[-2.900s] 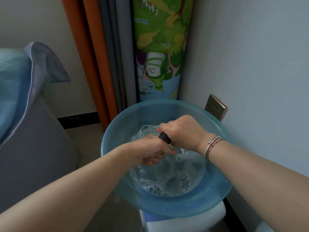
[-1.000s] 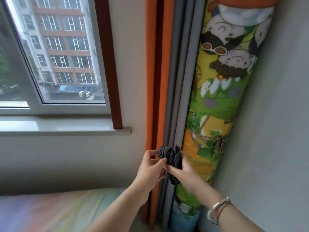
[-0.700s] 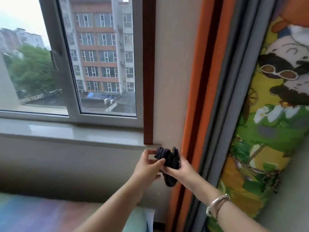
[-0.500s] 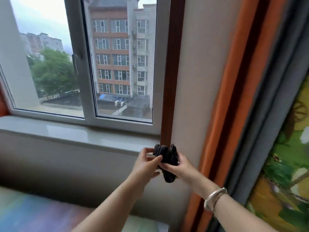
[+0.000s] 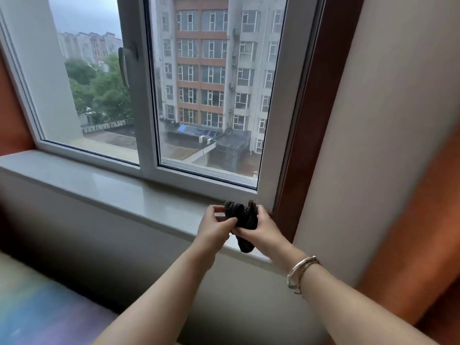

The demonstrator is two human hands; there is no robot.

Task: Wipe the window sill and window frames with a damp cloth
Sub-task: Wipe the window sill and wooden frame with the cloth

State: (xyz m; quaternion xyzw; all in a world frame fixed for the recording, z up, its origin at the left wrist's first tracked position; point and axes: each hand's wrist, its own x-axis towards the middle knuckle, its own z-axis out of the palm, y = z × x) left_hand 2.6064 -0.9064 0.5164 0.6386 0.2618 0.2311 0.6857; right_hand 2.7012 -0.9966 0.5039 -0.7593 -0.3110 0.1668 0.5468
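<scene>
A bunched dark cloth (image 5: 242, 220) hangs between both hands just above the right end of the pale stone window sill (image 5: 104, 188). My left hand (image 5: 215, 226) pinches its left side with thumb and fingers. My right hand (image 5: 263, 229) grips its right side from below, and a tail of cloth dangles under it. The white window frame (image 5: 146, 125) rises behind the sill, with a handle (image 5: 123, 67) on the middle post. A dark brown wooden trim (image 5: 306, 135) borders the window on the right.
An orange curtain (image 5: 410, 220) hangs at the right, past a strip of beige wall (image 5: 361, 120). A pastel multicoloured surface (image 5: 37, 310) lies low at the left, below the sill. Another orange strip (image 5: 10, 115) shows at the far left edge.
Earlier both hands wrung the cloth over a blue basin of soapy water. Since then the view swung left and up to the window, and the hands carried the cloth over the sill's right end.
</scene>
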